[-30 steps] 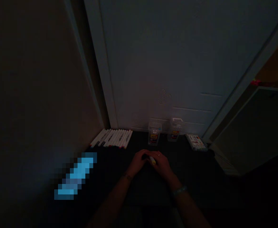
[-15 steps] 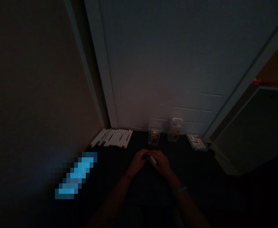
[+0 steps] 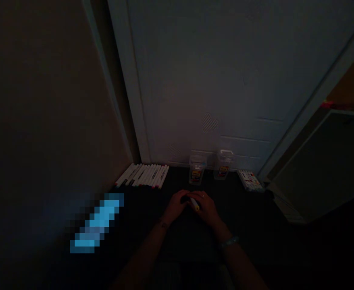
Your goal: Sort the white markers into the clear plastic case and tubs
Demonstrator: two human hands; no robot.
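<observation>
In the head view, my right hand [image 3: 206, 207] is closed round a white marker [image 3: 194, 204] with a yellowish end pointing towards me. My left hand [image 3: 177, 204] meets it at the fingertips, its fingers curled, with a dark gap showing inside the curl. Whatever the left fingers grip, if anything, is hidden in the dim light. Both hands rest low over the dark table [image 3: 189, 241]. Just beyond them stands a clear plastic container [image 3: 196, 171] with a coloured label.
A row of several white markers [image 3: 146, 175] with coloured ends lies at the back left. A second clear container [image 3: 223, 167] with a handle stands against the white wall panel [image 3: 177, 100]. To its right lies a pack of markers [image 3: 250, 180]. A blurred bright blue patch [image 3: 100, 221] is at the left.
</observation>
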